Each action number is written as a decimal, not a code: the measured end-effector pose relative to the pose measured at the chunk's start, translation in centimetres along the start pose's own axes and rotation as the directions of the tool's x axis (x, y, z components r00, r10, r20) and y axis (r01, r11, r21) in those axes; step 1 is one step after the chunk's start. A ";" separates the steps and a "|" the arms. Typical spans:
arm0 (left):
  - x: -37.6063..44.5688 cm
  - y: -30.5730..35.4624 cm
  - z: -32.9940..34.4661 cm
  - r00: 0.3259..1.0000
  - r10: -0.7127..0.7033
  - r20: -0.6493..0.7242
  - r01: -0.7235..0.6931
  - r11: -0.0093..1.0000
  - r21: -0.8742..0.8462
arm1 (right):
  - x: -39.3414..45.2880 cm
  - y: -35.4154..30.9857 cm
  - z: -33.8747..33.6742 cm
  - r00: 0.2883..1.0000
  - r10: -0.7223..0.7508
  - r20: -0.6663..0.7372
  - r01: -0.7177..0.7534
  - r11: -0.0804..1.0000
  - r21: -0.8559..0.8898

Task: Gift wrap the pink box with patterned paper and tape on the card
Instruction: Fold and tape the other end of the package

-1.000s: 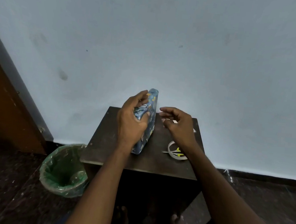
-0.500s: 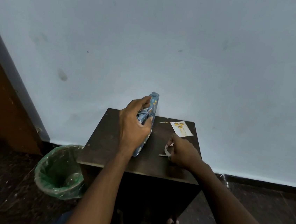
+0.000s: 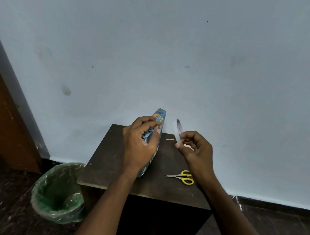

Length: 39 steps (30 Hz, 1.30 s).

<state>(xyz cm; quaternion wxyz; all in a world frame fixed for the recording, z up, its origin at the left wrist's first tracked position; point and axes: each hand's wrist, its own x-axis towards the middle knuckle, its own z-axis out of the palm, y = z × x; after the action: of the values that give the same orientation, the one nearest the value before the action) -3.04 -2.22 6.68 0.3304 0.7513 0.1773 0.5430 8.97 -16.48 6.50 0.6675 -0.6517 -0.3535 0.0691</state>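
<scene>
Right hand (image 3: 195,148) lifted, apparently pinching tape (image 3: 178,128); blue-patterned box (image 3: 159,117) upright.

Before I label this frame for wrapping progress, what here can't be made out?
- Card: head view, mostly hidden behind the right hand; its print unreadable.
- Wrapped box: stands on edge on the table; the left hand covers its near face, so seams cannot be checked.
- Tape strip: clear and blurred; its length and sticky side are unclear.
- Tape roll: not seen.
- Scissors: too small to tell whether the blades are fully closed.
</scene>
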 end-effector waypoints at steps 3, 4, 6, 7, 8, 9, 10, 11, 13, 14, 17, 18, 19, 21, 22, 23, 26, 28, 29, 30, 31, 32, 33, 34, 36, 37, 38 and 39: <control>-0.1 0.5 0.4 0.999 -0.030 -0.034 0.029 0.999 -0.037 | -0.4 -0.6 1.2 0.999 -0.033 0.022 0.033 0.999 -0.001; -0.1 0.8 0.5 0.998 -0.040 -0.044 0.038 0.998 -0.045 | -0.6 -0.8 1.5 0.998 -0.055 0.032 0.057 0.998 -0.040; -0.1 1.0 0.6 0.997 -0.045 -0.063 0.041 0.996 -0.073 | -0.8 -0.8 2.2 0.989 -0.141 0.036 0.145 0.978 -0.153; -0.1 1.0 0.5 0.997 -0.039 -0.068 0.033 0.996 -0.085 | -0.9 -0.6 2.5 0.982 -0.184 0.041 0.189 0.961 -0.200; 0.0 1.0 0.5 0.997 -0.031 -0.070 0.024 0.995 -0.093 | -0.9 -0.4 2.6 0.975 -0.217 0.051 0.223 0.946 -0.233; -0.1 0.9 0.4 0.997 -0.027 -0.068 0.020 0.995 -0.101 | -1.0 -0.2 2.7 0.969 -0.237 0.065 0.246 0.937 -0.250; -0.1 0.9 0.4 0.997 -0.030 -0.064 0.023 0.993 -0.117 | -1.1 0.0 2.8 0.965 -0.248 0.081 0.261 0.929 -0.264; -0.1 0.8 0.4 0.997 -0.038 -0.063 0.029 0.990 -0.138 | -1.1 0.0 2.9 0.961 -0.259 0.097 0.276 0.919 -0.280; 0.0 0.6 0.4 0.997 -0.053 -0.059 0.042 0.984 -0.170 | -1.0 0.1 3.0 0.953 -0.278 0.119 0.302 0.899 -0.317; 0.0 0.6 0.4 0.997 -0.054 -0.056 0.044 0.984 -0.173 | -1.0 0.1 3.1 0.952 -0.282 0.120 0.306 0.894 -0.326; 0.1 0.6 0.4 0.997 -0.045 -0.070 0.034 0.988 -0.149 | -0.8 0.4 3.5 0.950 -0.294 0.105 0.312 0.878 -0.363; 0.2 0.6 0.5 0.996 -0.045 -0.078 0.034 0.990 -0.139 | -0.7 0.5 3.6 0.948 -0.303 0.100 0.318 0.870 -0.377; 0.2 0.6 0.5 0.995 -0.049 -0.082 0.037 0.990 -0.135 | -0.7 0.6 3.6 0.946 -0.310 0.094 0.322 0.865 -0.384; 0.3 0.6 0.4 0.995 -0.058 -0.086 0.045 0.988 -0.145 | -0.8 0.4 3.8 0.941 -0.328 0.081 0.333 0.858 -0.391; 0.4 0.5 0.4 0.994 -0.064 -0.087 0.051 0.987 -0.150 | -0.8 0.4 3.8 0.938 -0.339 0.078 0.340 0.851 -0.400; 0.5 0.5 0.5 0.994 -0.070 -0.088 0.056 0.986 -0.155 | -0.7 0.5 3.8 0.935 -0.347 0.075 0.346 0.842 -0.413; 0.4 0.7 0.6 0.993 -0.082 -0.081 0.066 0.980 -0.187 | -0.9 0.7 3.8 0.928 -0.365 0.071 0.358 0.824 -0.439; 0.4 0.7 0.8 0.994 -0.076 -0.082 0.060 0.982 -0.178 | -0.9 0.7 3.9 0.929 -0.359 0.086 0.360 0.825 -0.436; 0.4 0.7 0.9 0.994 -0.069 -0.084 0.054 0.985 -0.166 | -0.9 0.6 4.0 0.929 -0.357 0.096 0.362 0.828 -0.428; 0.4 0.6 1.0 0.994 -0.062 -0.085 0.049 0.987 -0.155 | -1.0 0.6 4.1 0.930 -0.351 0.108 0.363 0.835 -0.412; 0.4 0.5 1.0 0.995 -0.058 -0.086 0.045 0.988 -0.147 | -1.1 0.5 4.1 0.931 -0.343 0.122 0.363 0.847 -0.389; 0.4 0.4 1.0 0.995 -0.056 -0.087 0.043 0.989 -0.144 | -1.2 0.4 4.2 0.932 -0.336 0.137 0.363 0.861 -0.357; 0.4 0.4 0.9 0.995 -0.056 -0.084 0.043 0.989 -0.139 | -1.3 0.3 4.2 0.932 -0.330 0.150 0.361 0.874 -0.325; 0.4 0.3 0.9 0.996 -0.052 -0.076 0.042 0.991 -0.128 | -1.4 0.2 4.3 0.935 -0.319 0.157 0.353 0.889 -0.293; 0.3 0.2 0.8 0.998 -0.031 -0.060 0.025 0.995 -0.100 | -1.6 -0.1 4.4 0.946 -0.294 0.135 0.320 0.917 -0.240; 0.3 0.1 0.8 0.998 -0.023 -0.055 0.018 0.996 -0.089 | -1.7 -0.1 4.5 0.952 -0.290 0.092 0.304 0.923 -0.236; 0.3 0.1 0.8 0.999 -0.019 -0.050 0.015 0.996 -0.085 | -1.7 -0.2 4.5 0.956 -0.292 0.033 0.291 0.924 -0.247; 0.3 0.0 0.8 0.999 -0.018 -0.042 0.014 0.996 -0.084 | -1.6 -0.2 4.5 0.958 -0.285 -0.026 0.270 0.930 -0.248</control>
<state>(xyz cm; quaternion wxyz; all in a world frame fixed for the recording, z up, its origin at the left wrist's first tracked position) -2.18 -2.32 6.72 0.3620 0.7237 0.1673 0.5632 5.15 -13.71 5.64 0.5968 -0.6734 -0.4271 -0.0897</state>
